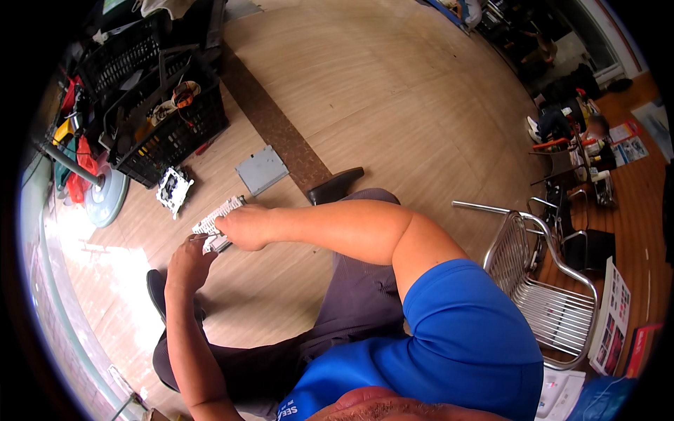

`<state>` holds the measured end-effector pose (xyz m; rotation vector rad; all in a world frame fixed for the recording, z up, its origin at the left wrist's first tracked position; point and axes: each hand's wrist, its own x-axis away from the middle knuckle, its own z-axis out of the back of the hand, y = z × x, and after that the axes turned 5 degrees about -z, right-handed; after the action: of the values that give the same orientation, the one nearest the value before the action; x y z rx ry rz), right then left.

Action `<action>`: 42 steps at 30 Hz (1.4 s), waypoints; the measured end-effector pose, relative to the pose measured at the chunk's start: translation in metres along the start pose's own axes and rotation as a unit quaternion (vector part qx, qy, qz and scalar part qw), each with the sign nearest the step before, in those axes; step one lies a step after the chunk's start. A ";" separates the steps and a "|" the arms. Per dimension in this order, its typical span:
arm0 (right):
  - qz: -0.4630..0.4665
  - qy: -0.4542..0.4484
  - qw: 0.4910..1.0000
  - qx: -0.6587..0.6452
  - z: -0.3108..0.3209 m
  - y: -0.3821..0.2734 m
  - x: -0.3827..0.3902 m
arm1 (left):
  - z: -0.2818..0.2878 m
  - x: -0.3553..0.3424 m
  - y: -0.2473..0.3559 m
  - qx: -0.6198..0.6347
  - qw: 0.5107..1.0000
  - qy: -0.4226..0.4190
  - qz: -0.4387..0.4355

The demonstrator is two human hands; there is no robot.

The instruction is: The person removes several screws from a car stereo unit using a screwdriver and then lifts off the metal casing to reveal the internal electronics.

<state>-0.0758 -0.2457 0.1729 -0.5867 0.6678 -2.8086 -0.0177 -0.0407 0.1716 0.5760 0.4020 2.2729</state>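
Note:
A pale, slotted, box-like part [223,212] is held low over the floor between my hands. My right hand [244,226] reaches across from the right and is closed on its near side, covering part of it. My left hand [188,265] is at the part's near left corner, thumb and fingers bent together. A thin dark sliver shows by the left fingertips, too small to name. Beyond the part, a flat grey panel [262,170] lies on the floor. To the left lies a white frame with black pieces [173,191].
Black plastic baskets [168,130] at the far left hold tools and rolls. Beside them stands a round-based pole [107,200]. My shoe [335,186] rests near the dark floor strip [270,126]. A metal chair [547,302] and a cluttered wooden table [632,231] are at right.

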 end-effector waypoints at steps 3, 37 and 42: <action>-0.005 -0.007 1.000 -0.006 0.000 -0.001 0.001 | 0.001 0.001 0.002 -0.001 1.000 0.000 0.000; -0.002 -0.022 1.000 -0.020 -0.004 0.002 -0.003 | 0.004 0.003 0.009 0.004 1.000 -0.016 0.021; -0.001 -0.023 1.000 -0.018 -0.005 0.002 -0.003 | 0.003 0.003 0.006 -0.005 1.000 -0.011 0.013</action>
<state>-0.0756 -0.2450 0.1665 -0.6572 0.7115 -2.7816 -0.0219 -0.0425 0.1778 0.6035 0.3750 2.2903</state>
